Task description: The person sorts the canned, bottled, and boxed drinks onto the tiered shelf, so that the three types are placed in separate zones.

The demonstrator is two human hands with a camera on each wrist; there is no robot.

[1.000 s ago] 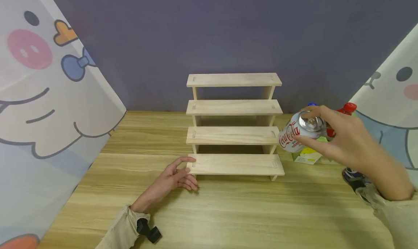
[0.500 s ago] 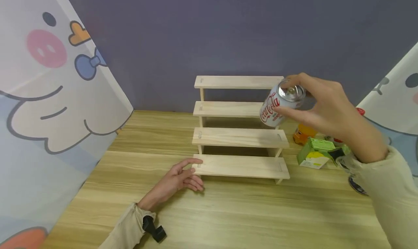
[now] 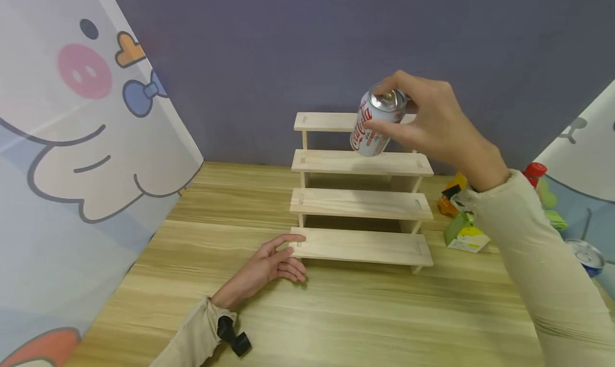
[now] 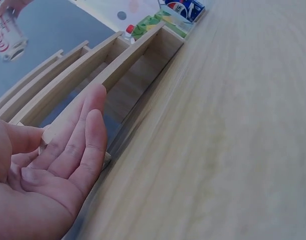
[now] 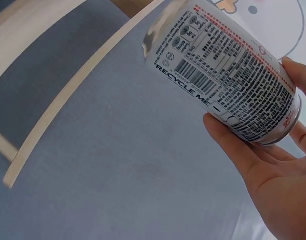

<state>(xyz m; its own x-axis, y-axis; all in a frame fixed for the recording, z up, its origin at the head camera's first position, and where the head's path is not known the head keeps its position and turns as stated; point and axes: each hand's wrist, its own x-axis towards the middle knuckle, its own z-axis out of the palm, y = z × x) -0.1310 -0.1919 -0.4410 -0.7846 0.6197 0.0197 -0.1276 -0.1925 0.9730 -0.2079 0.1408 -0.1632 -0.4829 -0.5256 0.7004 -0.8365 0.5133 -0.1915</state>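
A white Coca-Cola can (image 3: pixel 365 134) with red lettering is in my right hand (image 3: pixel 434 116), gripped near its top between thumb and fingers. It tilts in the air in front of the top step of a pale wooden stepped shelf (image 3: pixel 360 245). In the right wrist view the can's (image 5: pixel 223 70) barcode side shows, apart from the wood. My left hand (image 3: pixel 271 260) holds the left end of the shelf's lowest board. The left wrist view shows the thumb and fingers of that hand (image 4: pixel 57 180) pinching the board's corner, the other fingers extended below.
Right of the shelf stand a green and yellow carton (image 3: pixel 467 237), an orange item (image 3: pixel 449 198), a red-capped bottle (image 3: pixel 535 172) and a blue and silver can (image 3: pixel 586 256). A dark grey wall (image 3: pixel 250 68) rises behind. Cartoon-printed panels (image 3: pixel 62 142) flank the wooden table (image 3: pixel 336 319).
My right hand has carried the can leftward and up, from beside the shelf to before its upper steps. The left hand keeps its place on the lowest board; the head view has shifted slightly.
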